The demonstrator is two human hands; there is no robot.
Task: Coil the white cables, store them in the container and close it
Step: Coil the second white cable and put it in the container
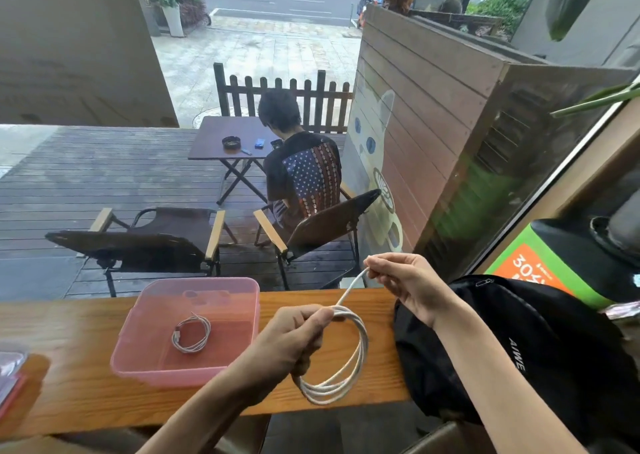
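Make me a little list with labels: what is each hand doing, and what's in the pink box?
left hand: grips the coiled white cable
right hand: pinches that cable's loose end, raised above the coil
pink container: open, on the wooden counter
inside container: one small coiled cable
beside right arm: black bag

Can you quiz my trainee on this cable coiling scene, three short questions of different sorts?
1. True or false: a coiled cable already lies in the pink container.
2. Which hand grips the coil? A left hand, B right hand
3. Fill in: beside the right arm lies a black ____.

Key: 1 true; 2 A; 3 bag. The right hand pinches the free end.
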